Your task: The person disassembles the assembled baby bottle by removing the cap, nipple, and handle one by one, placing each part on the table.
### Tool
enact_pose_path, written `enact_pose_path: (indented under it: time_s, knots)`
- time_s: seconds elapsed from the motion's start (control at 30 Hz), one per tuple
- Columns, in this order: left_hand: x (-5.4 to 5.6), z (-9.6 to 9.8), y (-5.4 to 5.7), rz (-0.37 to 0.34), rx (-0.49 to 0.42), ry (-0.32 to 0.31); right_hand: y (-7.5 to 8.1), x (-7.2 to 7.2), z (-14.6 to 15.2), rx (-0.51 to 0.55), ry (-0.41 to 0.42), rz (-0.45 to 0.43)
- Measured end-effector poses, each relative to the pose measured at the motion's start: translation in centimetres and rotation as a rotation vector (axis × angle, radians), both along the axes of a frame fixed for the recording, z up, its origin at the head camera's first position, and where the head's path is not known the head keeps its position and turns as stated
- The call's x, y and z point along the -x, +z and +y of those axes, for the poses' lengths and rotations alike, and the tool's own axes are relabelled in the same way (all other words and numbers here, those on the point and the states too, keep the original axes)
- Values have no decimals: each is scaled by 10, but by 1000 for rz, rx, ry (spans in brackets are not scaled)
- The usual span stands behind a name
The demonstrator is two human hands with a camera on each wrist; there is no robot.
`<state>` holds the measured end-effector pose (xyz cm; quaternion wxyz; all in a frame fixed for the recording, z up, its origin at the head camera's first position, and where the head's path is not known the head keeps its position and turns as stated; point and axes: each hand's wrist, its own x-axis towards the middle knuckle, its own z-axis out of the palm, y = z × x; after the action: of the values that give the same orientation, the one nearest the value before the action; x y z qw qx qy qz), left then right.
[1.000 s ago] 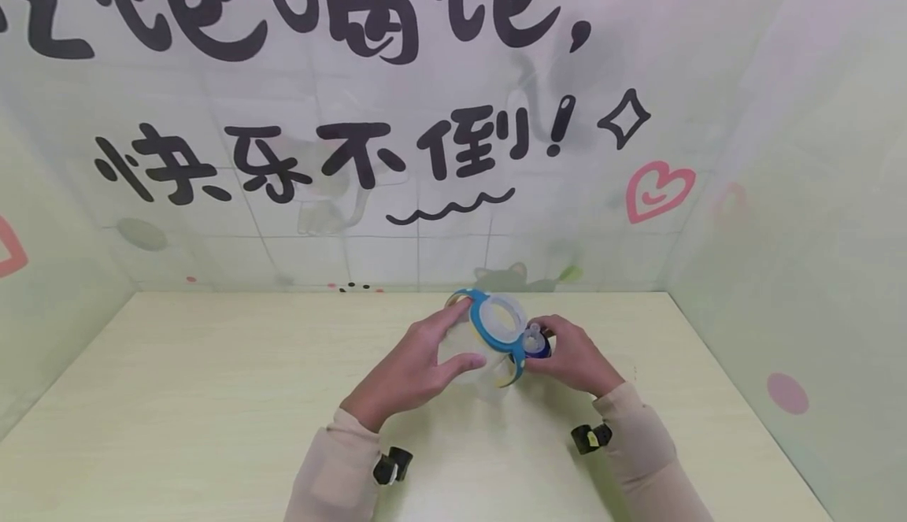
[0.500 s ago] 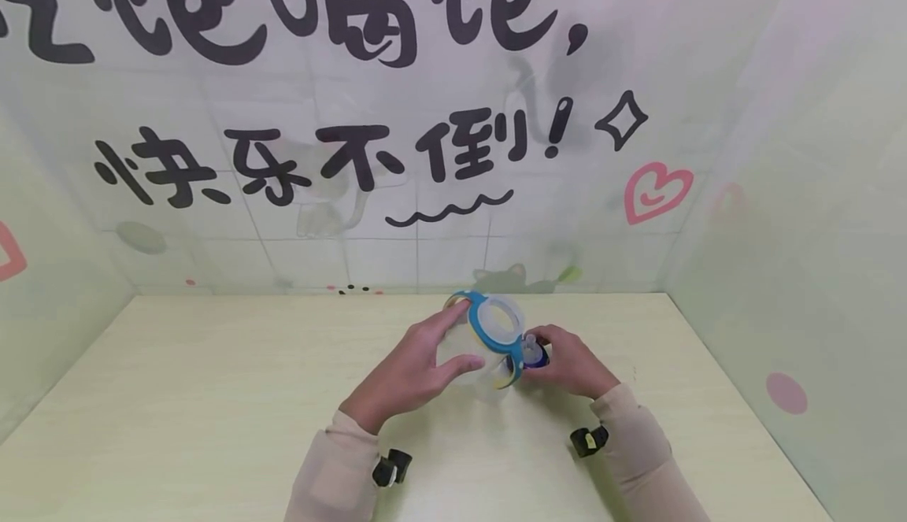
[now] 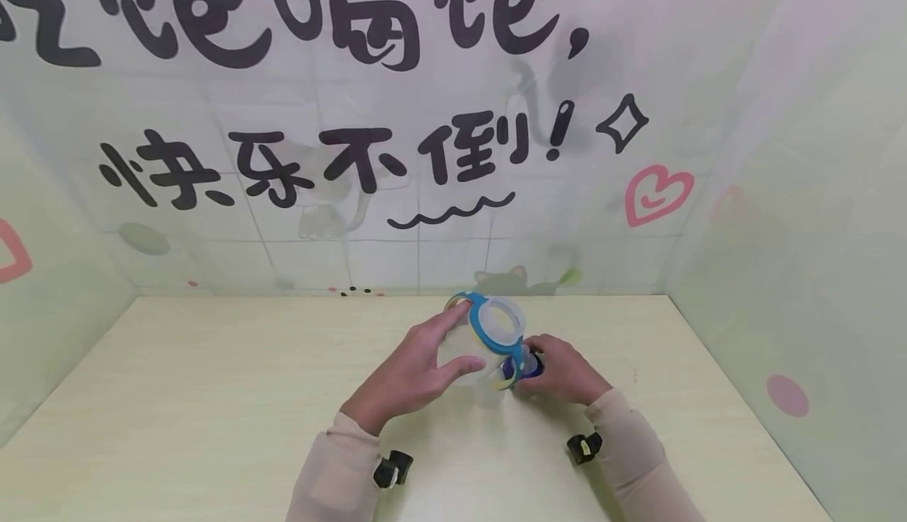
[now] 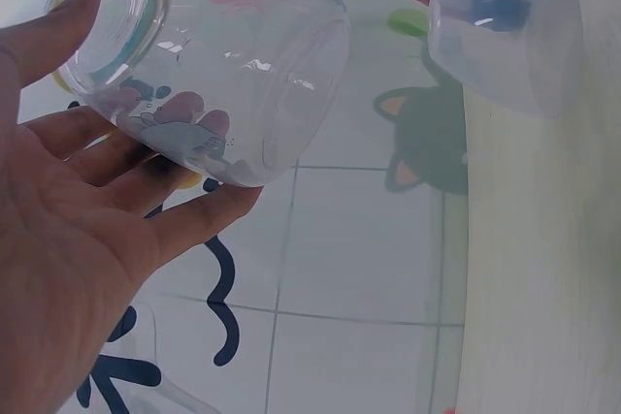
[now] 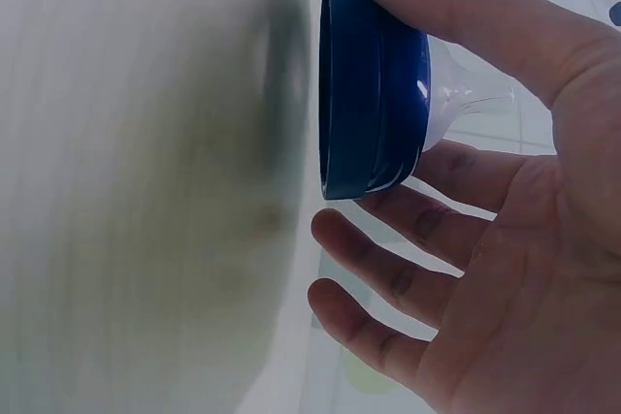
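Observation:
My left hand (image 3: 411,368) grips a clear baby bottle (image 4: 252,65) around its side, tilted and lifted off the table. A blue ring with handles (image 3: 489,333) encircles its neck, and the open mouth shows. My right hand (image 3: 563,368) pinches a dark blue collar (image 5: 374,94) between thumb and fingers, just right of the bottle. From the collar sticks a clear nipple (image 5: 461,94). In the right wrist view the collar's flat rim faces the tabletop, close above it; whether they touch I cannot tell. Below the bottle, a translucent dome-shaped cap (image 4: 509,41) stands on the table.
The pale wooden tabletop (image 3: 234,404) stretches to both sides of the hands. A printed back wall (image 3: 453,258) and a right side wall (image 3: 794,270) bound it. Black wrist cameras (image 3: 393,468) are strapped near the sleeves.
My right hand has moved down and slightly left with the collar and nipple, nearer the tabletop. The left hand and the bottle have stayed almost still.

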<state>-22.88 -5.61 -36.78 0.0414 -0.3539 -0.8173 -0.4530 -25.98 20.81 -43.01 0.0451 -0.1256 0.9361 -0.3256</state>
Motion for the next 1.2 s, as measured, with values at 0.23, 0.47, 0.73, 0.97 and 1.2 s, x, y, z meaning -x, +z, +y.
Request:
enact_pose_path:
  time_s: [0.23, 0.47, 0.73, 0.97, 1.2]
  knots:
    - [0, 0, 0, 2, -8, -7, -4, 0, -4, -10, 17, 0]
    - [0, 1, 0, 16, -7, 0, -8, 1, -5, -27, 0, -13]
    - [0, 0, -1, 4, -4, 21, -6, 0, -8, -36, -9, -22]
    - [0, -1, -1, 7, -21, 26, 13, -6, -6, -76, 10, 24]
    - [2, -1, 0, 10, -48, 24, 47, -22, -6, -10, 64, 100]
